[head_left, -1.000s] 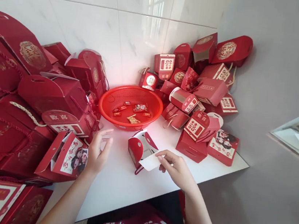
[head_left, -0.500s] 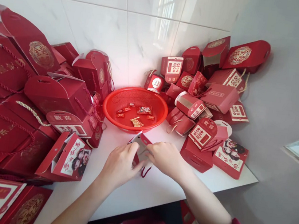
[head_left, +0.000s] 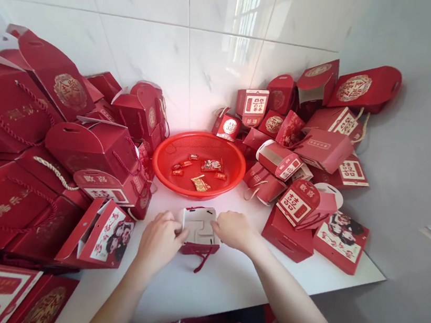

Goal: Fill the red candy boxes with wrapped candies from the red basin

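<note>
A small red gift box (head_left: 199, 249) with a white inside stands on the white table, its top open toward me and a dark red cord handle (head_left: 201, 261) hanging over its near side. My left hand (head_left: 161, 236) grips its left wall, thumb at the inner edge. At the opposite wall, my right hand (head_left: 235, 231) pinches the rim with curled fingers. Just beyond the box sits a red plastic basket (head_left: 159, 167) holding several wrapped sweets, among them a gold-wrapped one (head_left: 200, 183) and a larger red packet (head_left: 212, 165).
Red gift boxes and bags (head_left: 82, 146) are heaped along the left side. Another pile of red boxes (head_left: 322, 149) rises at the right, near the table's right corner (head_left: 377, 278). White wall tiles (head_left: 144, 41) stand behind.
The small box has gone from tilted and half folded between my hands to standing squared and open on the table. My hands have moved apart to its two sides. The view has shifted slightly.
</note>
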A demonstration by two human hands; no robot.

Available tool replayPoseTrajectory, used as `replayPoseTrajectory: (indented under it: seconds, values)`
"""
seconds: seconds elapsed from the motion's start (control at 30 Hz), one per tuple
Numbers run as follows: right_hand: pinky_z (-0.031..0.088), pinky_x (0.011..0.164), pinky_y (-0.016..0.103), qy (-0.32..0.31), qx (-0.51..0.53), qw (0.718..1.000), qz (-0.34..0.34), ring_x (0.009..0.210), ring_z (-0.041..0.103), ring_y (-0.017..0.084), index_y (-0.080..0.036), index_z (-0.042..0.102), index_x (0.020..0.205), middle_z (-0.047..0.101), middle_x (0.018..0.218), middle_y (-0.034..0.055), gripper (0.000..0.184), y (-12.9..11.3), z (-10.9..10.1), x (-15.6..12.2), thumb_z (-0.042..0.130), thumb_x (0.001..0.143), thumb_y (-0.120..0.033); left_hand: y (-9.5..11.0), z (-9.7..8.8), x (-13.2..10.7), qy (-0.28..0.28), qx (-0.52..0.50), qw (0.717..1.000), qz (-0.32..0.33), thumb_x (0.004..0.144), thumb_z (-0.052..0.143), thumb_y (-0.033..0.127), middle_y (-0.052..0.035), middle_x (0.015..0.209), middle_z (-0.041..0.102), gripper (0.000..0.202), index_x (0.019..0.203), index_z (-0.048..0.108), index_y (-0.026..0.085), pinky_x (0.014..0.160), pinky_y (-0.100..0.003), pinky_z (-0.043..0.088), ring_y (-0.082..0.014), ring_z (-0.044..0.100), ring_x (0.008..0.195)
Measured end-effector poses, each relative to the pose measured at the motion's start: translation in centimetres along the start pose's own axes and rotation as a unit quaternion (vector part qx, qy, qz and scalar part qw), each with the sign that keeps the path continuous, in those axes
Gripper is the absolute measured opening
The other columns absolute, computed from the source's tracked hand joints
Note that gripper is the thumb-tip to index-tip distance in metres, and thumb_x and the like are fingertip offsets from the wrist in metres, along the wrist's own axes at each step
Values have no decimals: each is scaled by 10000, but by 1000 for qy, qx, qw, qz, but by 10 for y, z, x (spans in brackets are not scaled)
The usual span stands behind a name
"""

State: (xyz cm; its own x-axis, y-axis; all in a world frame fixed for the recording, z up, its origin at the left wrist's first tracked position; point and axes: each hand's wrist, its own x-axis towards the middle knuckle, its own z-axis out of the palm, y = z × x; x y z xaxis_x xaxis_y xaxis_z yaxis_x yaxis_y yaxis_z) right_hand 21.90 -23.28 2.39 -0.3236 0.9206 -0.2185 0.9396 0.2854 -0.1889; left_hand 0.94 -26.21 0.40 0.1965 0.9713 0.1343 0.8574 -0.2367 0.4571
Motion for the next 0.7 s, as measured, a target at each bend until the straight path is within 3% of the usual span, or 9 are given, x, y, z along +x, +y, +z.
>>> replayPoseTrajectory:
  seconds: [0.07,0.13,0.23,0.33,0.43,0.5,0.57,0.63,0.7]
  values:
    - [500,660,330,-1,1,1000,10,777,731,272,-135,754,862,750,836,161,429,2,3,2,419,982,-375,-7,6,11,-89,-98,991,10,825,526,283,-4,586,447,375,475,442,179,533,-269,266,-136,439,567]
    - [489,652,325,7,-1,1000,15,760,721,269,-152,743,804,744,809,145,479,6,5,2,419,985,-456,-16,12,20,-167,-189,968,18,737,519,217,17,547,410,325,447,379,170,490,-251,223,-97,379,508]
    - [475,675,310,79,9,997,-12,760,697,245,-184,715,782,733,776,101,441,13,6,-2,500,959,-526,-28,20,25,-190,-238,952,24,655,487,198,29,520,342,298,422,303,174,465,-243,176,-79,334,487]
    - [484,775,311,190,51,970,-144,888,674,225,-197,700,954,739,925,77,208,18,11,-5,592,952,-374,-30,23,20,-175,-265,948,25,625,459,182,34,504,267,292,419,252,180,471,-255,142,-79,290,487]
    - [459,981,378,234,105,938,-232,1128,618,244,-184,649,1205,683,1234,103,281,20,18,-5,620,938,-266,-27,26,13,-151,-281,948,21,612,453,168,35,497,250,293,419,232,180,472,-265,132,-76,267,477]
    - [445,1042,393,214,156,940,-214,1193,603,249,-185,627,1279,652,1314,94,357,19,23,-2,627,926,-239,-24,29,11,-130,-290,948,18,616,453,171,31,496,268,292,423,234,181,471,-263,148,-78,276,472]
    - [487,1001,363,168,219,946,-167,1136,652,233,-213,665,1247,696,1252,60,314,17,28,1,581,945,-231,-22,34,9,-101,-297,950,12,628,457,182,23,509,280,306,443,214,189,478,-259,192,-92,302,491]
    - [524,926,322,121,285,942,-127,1029,706,208,-255,719,1165,746,1148,17,282,15,30,5,514,974,-226,-18,40,8,-37,-302,953,7,646,463,195,8,576,326,267,496,242,200,517,-260,291,-124,372,559]
    - [532,890,296,97,343,928,-112,971,727,193,-279,751,1094,766,1090,-10,289,14,32,9,490,981,-224,-15,46,7,49,-317,947,27,650,463,202,-25,736,442,58,623,412,209,658,-304,438,-181,495,725]
